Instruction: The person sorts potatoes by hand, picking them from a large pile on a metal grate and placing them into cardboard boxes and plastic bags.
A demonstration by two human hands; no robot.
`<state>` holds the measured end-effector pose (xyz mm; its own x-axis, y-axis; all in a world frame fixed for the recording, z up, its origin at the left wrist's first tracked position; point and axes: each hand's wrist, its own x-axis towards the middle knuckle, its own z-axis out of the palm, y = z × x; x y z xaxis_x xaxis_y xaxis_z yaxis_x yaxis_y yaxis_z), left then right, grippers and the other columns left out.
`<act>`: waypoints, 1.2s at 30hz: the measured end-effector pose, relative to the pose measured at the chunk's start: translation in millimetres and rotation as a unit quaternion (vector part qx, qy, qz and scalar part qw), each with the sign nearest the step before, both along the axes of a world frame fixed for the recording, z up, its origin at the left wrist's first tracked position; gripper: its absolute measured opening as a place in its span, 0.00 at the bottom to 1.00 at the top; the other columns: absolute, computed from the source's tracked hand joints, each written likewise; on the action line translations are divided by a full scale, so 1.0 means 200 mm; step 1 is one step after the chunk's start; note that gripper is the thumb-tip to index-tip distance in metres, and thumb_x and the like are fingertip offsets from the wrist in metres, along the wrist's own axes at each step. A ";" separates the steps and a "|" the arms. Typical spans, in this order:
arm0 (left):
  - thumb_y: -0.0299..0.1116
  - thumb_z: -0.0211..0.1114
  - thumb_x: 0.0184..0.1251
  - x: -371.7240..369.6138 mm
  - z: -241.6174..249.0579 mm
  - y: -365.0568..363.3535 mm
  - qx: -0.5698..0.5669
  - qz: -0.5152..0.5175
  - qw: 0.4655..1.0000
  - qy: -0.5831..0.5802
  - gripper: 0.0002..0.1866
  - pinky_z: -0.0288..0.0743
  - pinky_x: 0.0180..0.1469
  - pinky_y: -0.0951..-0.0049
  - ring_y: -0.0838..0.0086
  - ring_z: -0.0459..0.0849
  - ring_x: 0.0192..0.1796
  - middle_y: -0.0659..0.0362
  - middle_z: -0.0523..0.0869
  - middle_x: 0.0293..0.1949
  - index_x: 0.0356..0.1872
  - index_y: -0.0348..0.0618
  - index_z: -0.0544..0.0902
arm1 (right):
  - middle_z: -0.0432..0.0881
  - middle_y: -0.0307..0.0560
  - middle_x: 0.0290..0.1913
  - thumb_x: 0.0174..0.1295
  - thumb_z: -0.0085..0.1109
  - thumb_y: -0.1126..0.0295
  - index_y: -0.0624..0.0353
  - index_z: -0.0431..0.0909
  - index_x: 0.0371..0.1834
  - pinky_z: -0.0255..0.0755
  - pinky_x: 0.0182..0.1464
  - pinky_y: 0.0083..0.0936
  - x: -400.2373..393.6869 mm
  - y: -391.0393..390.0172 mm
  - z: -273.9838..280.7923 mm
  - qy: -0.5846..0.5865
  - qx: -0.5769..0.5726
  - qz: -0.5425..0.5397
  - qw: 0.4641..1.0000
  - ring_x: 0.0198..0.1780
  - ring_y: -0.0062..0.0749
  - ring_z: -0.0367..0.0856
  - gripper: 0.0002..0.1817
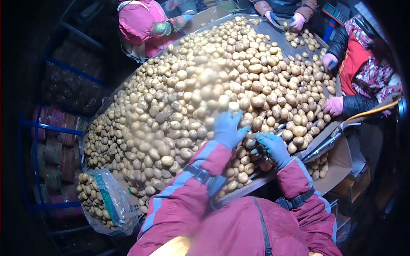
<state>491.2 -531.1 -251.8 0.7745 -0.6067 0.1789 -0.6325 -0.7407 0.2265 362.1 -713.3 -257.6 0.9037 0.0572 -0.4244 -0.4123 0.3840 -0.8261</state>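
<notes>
A large heap of potatoes (188, 106) covers a metal sorting table (275, 35) in front of me. My left hand (227, 129), in a blue glove, reaches over the near part of the heap with fingers and thumb apart, touching or just above the potatoes. Close to its right, my right hand (274, 148), in a blue-grey glove, bends inward over the near edge. Its fingers are curved but apart, and I see nothing held in them. Beneath the hands, potatoes lie on what look like metal bars, partly hidden.
Co-workers' gloved hands (297, 21) work at the far edge; another pink-gloved hand (333, 106) rests at the right. A plastic-lined box of potatoes (92, 196) stands lower left. At the right are a cardboard box (337, 170) and an orange cable (371, 110). Blue racks (55, 126) line the left.
</notes>
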 end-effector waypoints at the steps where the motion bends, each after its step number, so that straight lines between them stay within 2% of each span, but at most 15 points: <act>1: 0.52 0.66 0.65 0.02 -0.03 0.01 -0.130 -0.037 0.990 0.036 0.29 0.73 0.60 0.55 0.56 0.80 0.54 0.51 0.84 0.50 0.64 0.49 0.81 | 0.89 0.49 0.47 0.76 0.55 0.63 0.65 0.80 0.62 0.83 0.39 0.25 0.01 0.01 -0.07 0.000 -0.014 -0.001 1.000 0.36 0.32 0.88 0.19; 6: 0.45 0.61 0.71 0.54 0.23 0.12 -0.155 0.083 0.984 0.006 0.17 0.77 0.55 0.53 0.53 0.84 0.50 0.47 0.86 0.47 0.54 0.49 0.83 | 0.88 0.49 0.45 0.76 0.54 0.63 0.65 0.82 0.58 0.83 0.39 0.26 -0.02 0.03 0.04 0.073 0.041 -0.027 0.996 0.34 0.31 0.86 0.18; 8: 0.47 0.67 0.65 0.84 0.22 0.13 -0.052 0.130 0.990 0.008 0.28 0.75 0.63 0.57 0.53 0.82 0.60 0.47 0.84 0.58 0.64 0.47 0.79 | 0.88 0.49 0.45 0.76 0.54 0.63 0.65 0.82 0.58 0.83 0.39 0.26 -0.04 0.03 0.05 0.090 0.044 -0.052 0.994 0.34 0.31 0.86 0.18; 11: 0.48 0.68 0.62 1.02 0.14 0.04 0.086 0.172 0.979 0.072 0.31 0.75 0.63 0.55 0.51 0.82 0.60 0.46 0.85 0.56 0.66 0.48 0.78 | 0.88 0.49 0.43 0.75 0.55 0.64 0.65 0.82 0.57 0.83 0.39 0.27 -0.03 0.02 0.14 0.107 0.051 -0.079 0.990 0.34 0.32 0.86 0.17; 14: 0.49 0.70 0.59 1.03 0.05 -0.01 -0.037 0.174 0.974 0.143 0.33 0.75 0.63 0.55 0.48 0.81 0.61 0.45 0.84 0.57 0.66 0.50 0.78 | 0.87 0.51 0.48 0.76 0.53 0.58 0.64 0.79 0.61 0.84 0.39 0.30 -0.01 0.02 0.13 0.114 0.086 -0.068 0.987 0.35 0.35 0.87 0.21; 18: 0.45 0.64 0.68 0.61 0.22 -0.08 -0.229 0.063 0.915 0.327 0.25 0.76 0.62 0.59 0.54 0.86 0.56 0.46 0.87 0.53 0.65 0.54 0.80 | 0.84 0.54 0.55 0.75 0.53 0.47 0.60 0.71 0.70 0.87 0.43 0.37 0.07 0.05 0.07 0.094 0.203 -0.091 0.971 0.44 0.46 0.89 0.31; 20: 0.46 0.70 0.64 0.37 0.21 -0.10 -0.225 -0.141 0.937 0.227 0.28 0.77 0.62 0.62 0.58 0.86 0.55 0.48 0.87 0.54 0.64 0.49 0.80 | 0.83 0.56 0.56 0.75 0.52 0.44 0.60 0.70 0.70 0.88 0.47 0.42 0.12 0.04 0.04 0.096 0.280 -0.130 0.946 0.47 0.51 0.89 0.33; 21: 0.46 0.70 0.64 0.38 0.29 -0.09 -0.198 -0.107 0.930 0.291 0.28 0.76 0.63 0.62 0.58 0.85 0.56 0.48 0.87 0.54 0.63 0.45 0.80 | 0.82 0.57 0.57 0.75 0.51 0.42 0.61 0.70 0.69 0.88 0.51 0.48 0.12 0.00 -0.03 0.060 0.342 -0.107 0.932 0.52 0.54 0.88 0.34; 22: 0.45 0.71 0.64 0.42 0.35 -0.03 -0.170 -0.078 0.916 0.355 0.29 0.76 0.64 0.62 0.58 0.85 0.58 0.48 0.87 0.54 0.63 0.42 0.79 | 0.84 0.54 0.56 0.76 0.50 0.44 0.58 0.72 0.65 0.89 0.45 0.42 0.14 -0.02 0.01 0.090 0.387 -0.103 0.912 0.48 0.54 0.89 0.30; 23: 0.43 0.72 0.64 0.59 0.21 0.07 -0.174 -0.075 0.969 0.157 0.27 0.77 0.61 0.62 0.60 0.84 0.56 0.49 0.87 0.52 0.59 0.37 0.81 | 0.84 0.54 0.54 0.76 0.51 0.45 0.59 0.74 0.63 0.89 0.43 0.40 0.13 -0.01 0.01 0.107 0.344 -0.118 0.925 0.48 0.52 0.88 0.28; 24: 0.40 0.70 0.64 0.76 0.23 0.11 -0.186 -0.031 0.972 0.139 0.24 0.77 0.59 0.62 0.61 0.85 0.55 0.49 0.87 0.52 0.57 0.37 0.82 | 0.85 0.54 0.52 0.76 0.52 0.46 0.59 0.75 0.60 0.88 0.42 0.39 0.11 0.00 0.01 0.123 0.294 -0.149 0.936 0.48 0.50 0.87 0.26; 27: 0.34 0.64 0.64 1.12 0.44 0.33 -0.147 0.075 0.960 0.227 0.19 0.78 0.54 0.63 0.64 0.85 0.51 0.49 0.87 0.52 0.54 0.39 0.86 | 0.81 0.44 0.36 0.74 0.57 0.56 0.56 0.78 0.43 0.71 0.25 0.24 0.01 0.04 -0.03 0.121 0.408 -0.136 0.895 0.33 0.29 0.78 0.14; 28: 0.37 0.67 0.62 1.51 -0.08 0.65 -0.149 0.117 0.979 0.076 0.24 0.75 0.62 0.59 0.58 0.84 0.58 0.44 0.86 0.55 0.59 0.38 0.83 | 0.82 0.45 0.36 0.73 0.58 0.56 0.56 0.79 0.42 0.72 0.24 0.23 -0.03 0.04 -0.05 0.028 0.381 -0.103 0.918 0.32 0.30 0.80 0.14; 30: 0.38 0.69 0.61 1.78 -0.29 0.80 -0.032 0.106 0.994 0.004 0.28 0.73 0.67 0.57 0.49 0.80 0.64 0.40 0.82 0.60 0.63 0.39 0.80 | 0.85 0.52 0.35 0.72 0.58 0.55 0.60 0.82 0.44 0.79 0.25 0.26 -0.03 0.03 0.10 0.169 0.238 -0.164 0.942 0.28 0.34 0.84 0.17; 36: 0.33 0.72 0.55 1.66 -0.10 0.61 0.062 0.195 0.978 0.046 0.25 0.74 0.61 0.53 0.47 0.80 0.58 0.42 0.83 0.53 0.55 0.42 0.77 | 0.86 0.54 0.42 0.74 0.54 0.65 0.67 0.81 0.59 0.83 0.43 0.28 -0.14 -0.07 0.26 0.092 0.135 -0.060 0.985 0.40 0.34 0.87 0.19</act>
